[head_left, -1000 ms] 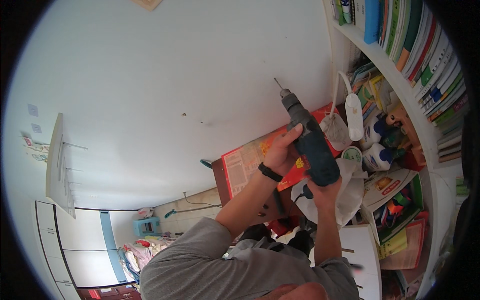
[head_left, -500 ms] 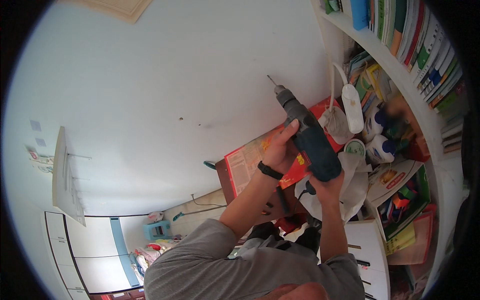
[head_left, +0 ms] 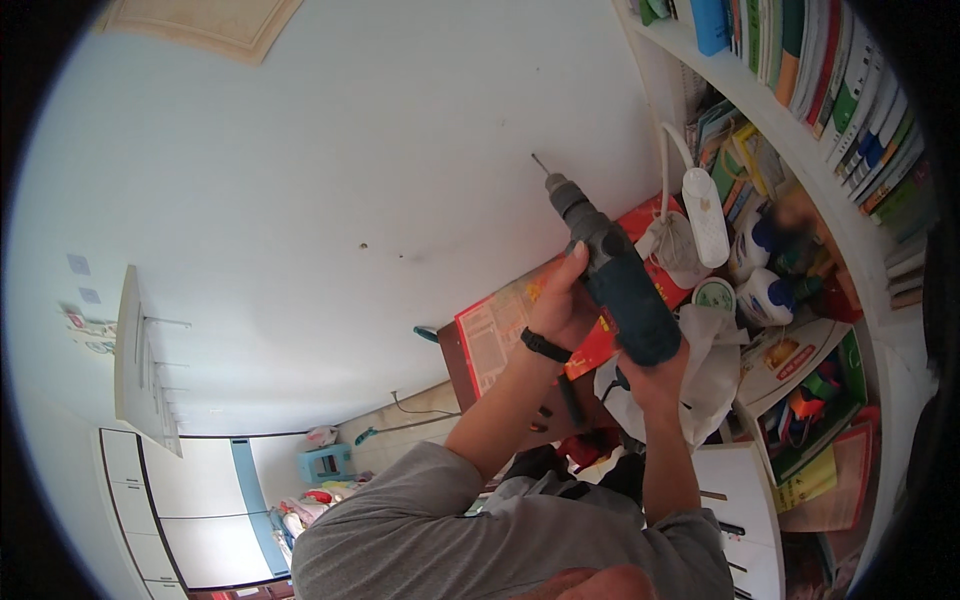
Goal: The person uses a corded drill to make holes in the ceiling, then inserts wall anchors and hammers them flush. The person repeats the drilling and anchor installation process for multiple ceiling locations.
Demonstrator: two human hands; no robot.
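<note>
A dark green and grey power drill (head_left: 632,295) points up and to the left, its thin bit (head_left: 540,163) toward the pale wall (head_left: 420,120). Whether the bit's tip touches the wall I cannot tell. My right hand (head_left: 655,380) is wrapped round the grip at the drill's rear end, with part of the fingers hidden under the body. Farther forward, my left hand (head_left: 562,308) grips the drill from its left side, thumb lying up along the body. A black band (head_left: 545,345) circles my left wrist. Two small holes (head_left: 364,246) show in the wall to the left.
Below the drill stands a brown table with a red printed sheet (head_left: 490,335). A white lamp (head_left: 706,215), bottles (head_left: 766,297) and a white plastic bag (head_left: 712,370) crowd the right. Bookshelves (head_left: 740,75) curve along that side. A wall shelf (head_left: 128,360) juts out at far left.
The drill's front end has shifted very slightly left, with both hands still on it. The view has also moved a little.
</note>
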